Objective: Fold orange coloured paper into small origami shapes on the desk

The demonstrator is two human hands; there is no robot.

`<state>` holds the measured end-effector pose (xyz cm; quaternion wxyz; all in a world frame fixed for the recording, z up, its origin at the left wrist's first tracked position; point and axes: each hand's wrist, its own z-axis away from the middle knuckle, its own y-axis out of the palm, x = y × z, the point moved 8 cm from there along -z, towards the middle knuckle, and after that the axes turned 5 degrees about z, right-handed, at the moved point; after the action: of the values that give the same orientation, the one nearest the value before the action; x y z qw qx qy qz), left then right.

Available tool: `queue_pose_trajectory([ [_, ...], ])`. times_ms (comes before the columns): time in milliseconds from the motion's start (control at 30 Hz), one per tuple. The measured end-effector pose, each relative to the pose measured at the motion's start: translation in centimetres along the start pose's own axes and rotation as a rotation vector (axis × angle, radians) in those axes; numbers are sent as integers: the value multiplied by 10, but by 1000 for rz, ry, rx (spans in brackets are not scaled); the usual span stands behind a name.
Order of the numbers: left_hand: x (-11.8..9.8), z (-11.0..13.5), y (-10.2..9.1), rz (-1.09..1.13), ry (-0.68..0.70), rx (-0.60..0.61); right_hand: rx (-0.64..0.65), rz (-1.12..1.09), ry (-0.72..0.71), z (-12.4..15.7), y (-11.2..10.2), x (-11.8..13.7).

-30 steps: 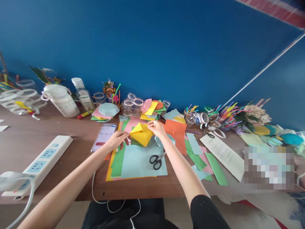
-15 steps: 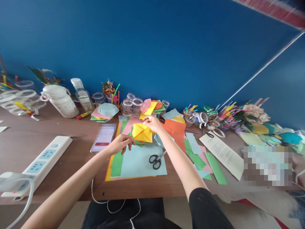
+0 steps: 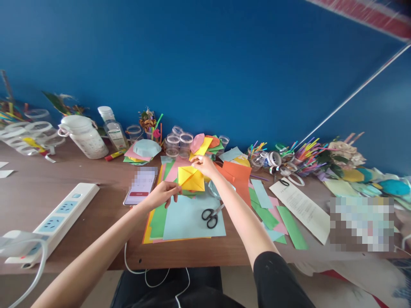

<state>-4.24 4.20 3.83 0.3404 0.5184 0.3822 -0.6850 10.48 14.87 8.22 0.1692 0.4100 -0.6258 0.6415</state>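
A folded yellow paper [image 3: 192,179], creased on the diagonal, is held up between my two hands over a pile of coloured sheets. My left hand [image 3: 167,193] pinches its lower left edge between thumb and finger, the other fingers curled below. At its upper right, my right hand [image 3: 204,165] pinches the corner with the fingertips. Beneath lies a light blue sheet [image 3: 189,218] on top of green and yellow ones. Black-handled scissors [image 3: 210,217] rest on that sheet, their blades partly hidden by my right forearm.
To the left lie a phone [image 3: 141,186] and a white power strip [image 3: 61,218]. Clear plastic cups [image 3: 180,144] and a white bottle [image 3: 85,137] stand along the wall. Orange paper [image 3: 239,177], green strips [image 3: 292,226] and a printed sheet [image 3: 302,209] lie on the right.
The yellow paper has shifted slightly and its fold line looks steeper, its left edge now meeting my left fingertips. My right hand keeps its pinch. The whole view has shifted slightly.
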Motion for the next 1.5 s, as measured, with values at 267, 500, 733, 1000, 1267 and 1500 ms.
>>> queue_pose_trajectory([
  [267,-4,-11,-35,-87,26,-155,3,19,99,24,-9,-6],
  [500,4,-21,-47,-202,10,-206,-21,54,155,36,-16,-19],
  [733,-1,-22,-51,-317,-2,-252,-69,-18,189,36,-14,-38],
  [1000,-1,-19,-59,-341,-40,-296,-127,-27,163,40,-22,-36],
  [1267,-22,6,-71,-415,20,-494,-149,410,-76,114,-50,-1],
  [1500,-43,18,-62,-410,132,-555,-84,537,-44,161,-43,-27],
])
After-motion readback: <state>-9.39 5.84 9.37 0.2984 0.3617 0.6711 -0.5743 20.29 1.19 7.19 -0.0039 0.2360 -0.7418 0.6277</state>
